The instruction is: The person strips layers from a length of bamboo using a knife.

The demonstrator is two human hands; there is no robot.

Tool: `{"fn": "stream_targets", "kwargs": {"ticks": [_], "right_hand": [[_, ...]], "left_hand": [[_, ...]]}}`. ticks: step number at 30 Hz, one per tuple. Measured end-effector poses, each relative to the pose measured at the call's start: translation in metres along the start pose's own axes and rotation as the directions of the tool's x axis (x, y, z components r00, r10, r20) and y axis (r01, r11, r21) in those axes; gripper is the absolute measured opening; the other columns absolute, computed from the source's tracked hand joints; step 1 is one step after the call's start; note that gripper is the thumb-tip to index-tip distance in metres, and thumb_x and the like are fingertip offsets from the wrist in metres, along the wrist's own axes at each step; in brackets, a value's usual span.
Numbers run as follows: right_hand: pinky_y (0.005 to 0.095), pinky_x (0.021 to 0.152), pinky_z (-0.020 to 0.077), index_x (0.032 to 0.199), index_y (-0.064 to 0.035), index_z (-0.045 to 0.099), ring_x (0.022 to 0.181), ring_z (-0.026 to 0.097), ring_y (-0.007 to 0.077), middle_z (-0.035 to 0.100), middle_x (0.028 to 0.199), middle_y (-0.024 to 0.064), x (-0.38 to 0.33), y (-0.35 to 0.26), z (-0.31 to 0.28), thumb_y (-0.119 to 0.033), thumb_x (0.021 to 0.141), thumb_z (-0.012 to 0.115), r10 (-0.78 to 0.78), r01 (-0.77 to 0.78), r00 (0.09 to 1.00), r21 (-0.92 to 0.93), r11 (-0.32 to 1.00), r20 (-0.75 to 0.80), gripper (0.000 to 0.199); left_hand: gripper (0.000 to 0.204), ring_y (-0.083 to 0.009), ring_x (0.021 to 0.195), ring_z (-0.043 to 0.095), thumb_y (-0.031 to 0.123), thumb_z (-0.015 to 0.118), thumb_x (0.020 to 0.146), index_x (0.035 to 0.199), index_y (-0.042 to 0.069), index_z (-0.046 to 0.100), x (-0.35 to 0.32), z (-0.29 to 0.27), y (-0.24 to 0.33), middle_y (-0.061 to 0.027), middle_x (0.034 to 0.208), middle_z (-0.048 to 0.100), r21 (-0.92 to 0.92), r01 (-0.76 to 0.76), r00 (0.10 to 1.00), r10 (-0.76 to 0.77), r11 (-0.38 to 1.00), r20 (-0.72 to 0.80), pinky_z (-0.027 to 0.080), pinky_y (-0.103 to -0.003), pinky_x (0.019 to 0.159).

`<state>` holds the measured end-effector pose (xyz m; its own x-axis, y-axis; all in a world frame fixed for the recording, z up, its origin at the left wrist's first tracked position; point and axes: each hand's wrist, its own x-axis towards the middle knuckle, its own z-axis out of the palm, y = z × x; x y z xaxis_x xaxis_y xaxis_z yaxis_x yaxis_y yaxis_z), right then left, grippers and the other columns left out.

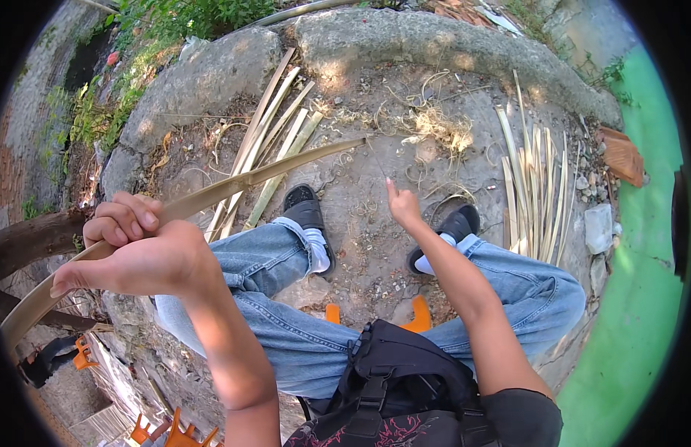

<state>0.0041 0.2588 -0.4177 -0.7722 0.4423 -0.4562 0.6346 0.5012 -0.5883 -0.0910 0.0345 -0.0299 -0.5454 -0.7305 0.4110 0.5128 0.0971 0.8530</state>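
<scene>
Bamboo strip (pixel 211 195), long and pale, runs slantwise from beyond the left hand (pixel 133 249) up toward the middle of the ground ahead, its far tip ending above and left of the right hand (pixel 403 205). The left hand is closed around the strip near its lower end, fingers curled over the top and thumb stretched along the underside. The right hand is held out in front, well apart from the strip, with the index finger raised and pinching a very thin strand (pixel 375 158) that is hard to make out; the other fingers are folded in.

Below both hands lie the person's legs in blue jeans (pixel 286 298), with black shoes (pixel 307 208) on bare stony ground (pixel 360 223). Behind the strip, beyond the left hand, several split bamboo slats (pixel 275 130) lie in a loose pile. To the right of the right hand a second bundle of thin slats (pixel 535 186) fans upward. Pale shavings (pixel 435 127) are scattered beyond the right hand. A black bag (pixel 405 380) sits on the lap between the forearms, and the orange edge of a seat (pixel 420 313) shows beneath the thighs.
</scene>
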Motion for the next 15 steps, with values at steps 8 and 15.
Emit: {"fn": "stream_targets", "kwargs": {"ticks": [8, 15], "right_hand": [[0.0507, 0.065, 0.0422, 0.064, 0.0065, 0.059, 0.068, 0.058, 0.0472, 0.054, 0.064, 0.0319, -0.061, -0.060, -0.011, -0.056, 0.091, 0.039, -0.079, 0.074, 0.997, 0.178, 0.981, 0.022, 0.071], [0.0386, 0.050, 0.0345, 0.062, 0.0050, 0.049, 0.050, 0.038, 0.0183, 0.042, 0.050, 0.0124, -0.120, -0.127, -0.057, -0.050, 0.094, 0.043, -0.316, 0.238, 0.941, 0.433, 0.870, 0.117, 0.064]], "left_hand": [[0.063, -0.0131, 0.051, 0.024, 0.067, 0.019, 0.091, 0.060, 0.013, 0.026, 0.006, -0.003, -0.003, -0.0006, 0.056, 0.022, -0.097, 0.075, 0.988, -0.061, 0.992, 0.141, 0.025, -0.027, 0.049], [0.062, -0.0109, 0.052, 0.023, 0.068, 0.028, 0.090, 0.061, 0.013, 0.029, 0.008, -0.006, 0.002, 0.0001, 0.058, 0.024, -0.270, 0.255, 0.931, -0.161, 0.929, 0.327, 0.018, -0.025, 0.048]]}}
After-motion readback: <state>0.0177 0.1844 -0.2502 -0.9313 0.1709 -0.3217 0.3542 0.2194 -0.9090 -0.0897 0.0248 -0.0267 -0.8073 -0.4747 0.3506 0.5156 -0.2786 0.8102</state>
